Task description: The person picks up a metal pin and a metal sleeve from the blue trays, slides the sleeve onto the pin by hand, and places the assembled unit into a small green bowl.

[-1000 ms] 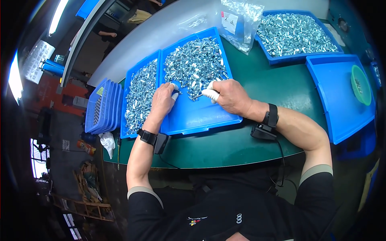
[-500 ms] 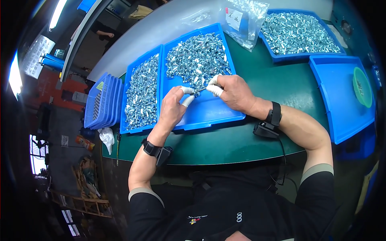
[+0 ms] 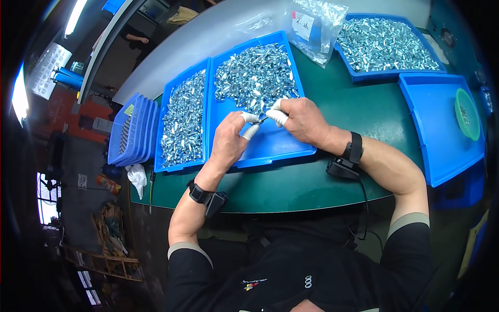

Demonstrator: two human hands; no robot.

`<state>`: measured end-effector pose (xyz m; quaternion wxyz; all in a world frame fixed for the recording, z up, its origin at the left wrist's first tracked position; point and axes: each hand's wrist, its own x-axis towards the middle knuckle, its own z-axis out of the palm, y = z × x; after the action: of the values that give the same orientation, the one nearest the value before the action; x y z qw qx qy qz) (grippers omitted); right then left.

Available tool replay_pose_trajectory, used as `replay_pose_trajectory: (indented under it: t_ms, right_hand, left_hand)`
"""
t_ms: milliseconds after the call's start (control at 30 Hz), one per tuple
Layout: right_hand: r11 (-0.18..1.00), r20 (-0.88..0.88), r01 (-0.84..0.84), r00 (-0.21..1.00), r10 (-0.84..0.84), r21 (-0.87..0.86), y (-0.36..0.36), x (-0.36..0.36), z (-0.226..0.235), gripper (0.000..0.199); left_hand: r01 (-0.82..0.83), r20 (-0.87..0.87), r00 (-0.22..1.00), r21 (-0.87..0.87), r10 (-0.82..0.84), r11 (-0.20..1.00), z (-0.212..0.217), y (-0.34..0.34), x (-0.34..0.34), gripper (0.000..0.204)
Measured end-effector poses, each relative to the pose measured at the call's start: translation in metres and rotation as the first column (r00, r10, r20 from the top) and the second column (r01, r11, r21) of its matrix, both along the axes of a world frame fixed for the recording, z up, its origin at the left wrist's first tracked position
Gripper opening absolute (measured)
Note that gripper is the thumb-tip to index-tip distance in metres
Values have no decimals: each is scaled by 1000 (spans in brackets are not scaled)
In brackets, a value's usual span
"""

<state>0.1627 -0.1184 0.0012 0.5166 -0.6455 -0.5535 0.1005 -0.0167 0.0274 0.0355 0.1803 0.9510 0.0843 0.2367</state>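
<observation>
White coverings wrap the thumb and forefinger tips of both hands. My left hand [image 3: 230, 138] is closed in a pinch on a small shiny metal part at its fingertips. Facing it, my right hand [image 3: 305, 122] pinches a thin dark rod [image 3: 263, 119], whose end meets the part; the exact contact is too small to make out. Both hands are over the front of a blue tray [image 3: 273, 145]. At the tray's back lies a heap of small silvery cylindrical metal parts [image 3: 254, 73], reaching close to my fingertips.
Another blue tray [image 3: 157, 151] of similar parts adjoins on the left, beside stacked blue baskets [image 3: 148, 132]. At the back right are a full blue tray [image 3: 358, 78] and a clear plastic bag [image 3: 325, 36]. A green bowl [image 3: 474, 130] sits in a blue tray [image 3: 436, 135] at right.
My left hand has shifted slightly to the right, closer to my right hand. The gap between the fingertips has narrowed, and less of the rod shows. My right hand has hardly moved.
</observation>
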Motion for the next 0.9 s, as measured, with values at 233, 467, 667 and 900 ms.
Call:
replay_pose_trajectory:
  t_ms: [233, 467, 667, 900]
  right_hand:
    - [995, 289, 37, 957, -8, -94, -1, 2, -1, 37]
    - [998, 208, 15, 978, -1, -64, 1, -1, 0, 28]
    - [998, 110, -25, 994, 19, 53, -1, -2, -2, 25]
    - [999, 75, -42, 996, 44, -23, 0, 1, -1, 24]
  left_hand:
    - [25, 52, 998, -29, -24, 999, 3, -13, 8, 19]
    - [-10, 52, 999, -50, 13, 999, -2, -13, 4, 18]
    - [-18, -23, 1000, -4, 18, 1000, 4, -9, -6, 19]
    - [-235, -7, 972, 15, 235, 972, 6, 69, -34, 14]
